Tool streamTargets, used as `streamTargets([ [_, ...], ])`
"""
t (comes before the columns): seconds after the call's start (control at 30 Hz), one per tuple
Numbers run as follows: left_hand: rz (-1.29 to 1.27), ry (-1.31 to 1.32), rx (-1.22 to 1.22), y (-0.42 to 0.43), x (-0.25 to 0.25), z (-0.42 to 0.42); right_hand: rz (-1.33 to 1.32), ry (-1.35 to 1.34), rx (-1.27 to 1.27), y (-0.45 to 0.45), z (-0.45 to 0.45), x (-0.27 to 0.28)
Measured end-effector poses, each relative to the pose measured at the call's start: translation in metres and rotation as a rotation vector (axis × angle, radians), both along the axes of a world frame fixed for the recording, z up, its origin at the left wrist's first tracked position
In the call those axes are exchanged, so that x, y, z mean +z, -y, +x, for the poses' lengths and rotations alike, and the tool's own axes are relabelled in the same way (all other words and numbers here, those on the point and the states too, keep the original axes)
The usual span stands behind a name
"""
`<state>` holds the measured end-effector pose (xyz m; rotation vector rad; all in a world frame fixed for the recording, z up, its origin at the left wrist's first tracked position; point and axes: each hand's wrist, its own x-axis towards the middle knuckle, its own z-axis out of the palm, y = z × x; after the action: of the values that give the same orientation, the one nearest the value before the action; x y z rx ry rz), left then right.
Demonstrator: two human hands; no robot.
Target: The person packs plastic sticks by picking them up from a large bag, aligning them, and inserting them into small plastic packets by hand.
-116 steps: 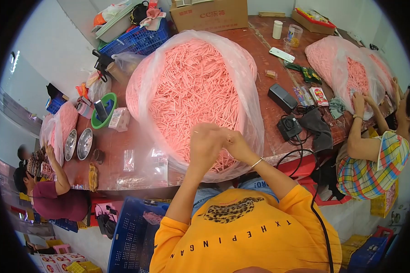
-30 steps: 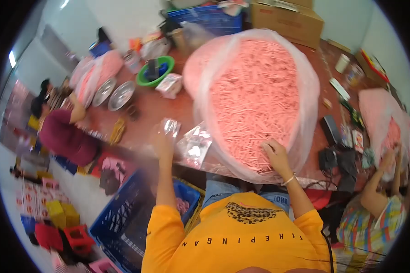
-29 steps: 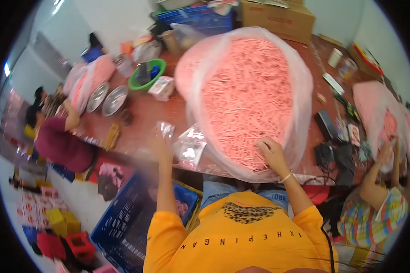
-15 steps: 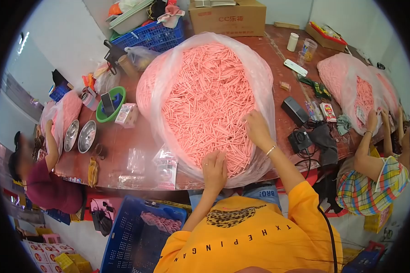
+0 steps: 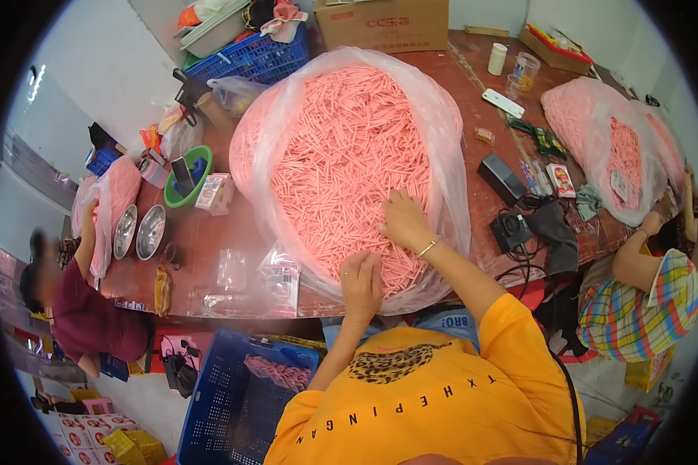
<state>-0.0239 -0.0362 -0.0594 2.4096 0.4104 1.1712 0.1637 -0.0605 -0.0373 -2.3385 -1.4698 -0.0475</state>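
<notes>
A big clear plastic bag [image 5: 447, 178], its mouth spread wide, is heaped with thin pink sticks [image 5: 349, 147]. At the near edge of the heap is my left hand [image 5: 362, 283], fingers bent and pressed together; what they hold, if anything, is hidden. My right hand [image 5: 406, 222] reaches over the right part of the heap. Its bent fingers close on pink sticks at the surface, though how many cannot be made out. The two hands are apart, the right one farther from my body.
The bag stands on a red-brown table [image 5: 209, 271]. A green basin [image 5: 197, 190] and metal bowls [image 5: 150, 232] are left; black adapters [image 5: 502, 180] and a white phone [image 5: 503, 103] are right. A blue crate [image 5: 233, 395] stands below. Co-workers sit left [image 5: 93, 318] and right [image 5: 644, 302].
My right hand has moved left and inward over the sticks, away from the bag's right edge. My left hand has barely moved. The right co-worker's arm has drawn back from their bag.
</notes>
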Motion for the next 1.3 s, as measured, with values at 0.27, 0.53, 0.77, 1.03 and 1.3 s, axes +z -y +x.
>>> streamTargets([
  [0.27,-0.045,0.02,0.033,-0.004,0.007,-0.01,-0.071,0.034,-0.073,0.017,0.013,0.039],
  [0.53,-0.1,0.04,0.012,-0.016,0.031,-0.006,-0.025,-0.035,0.145,-0.004,-0.004,0.0],
  [0.77,-0.205,0.027,-0.009,-0.02,0.032,-0.006,-0.224,-0.11,0.185,0.014,-0.009,0.022],
  [1.03,-0.194,0.037,0.019,-0.027,0.038,-0.015,-0.207,-0.138,0.341,0.029,0.001,0.02],
  [1.3,-0.192,0.015,0.014,-0.025,0.034,-0.017,-0.109,-0.161,0.199,0.015,0.003,0.012],
])
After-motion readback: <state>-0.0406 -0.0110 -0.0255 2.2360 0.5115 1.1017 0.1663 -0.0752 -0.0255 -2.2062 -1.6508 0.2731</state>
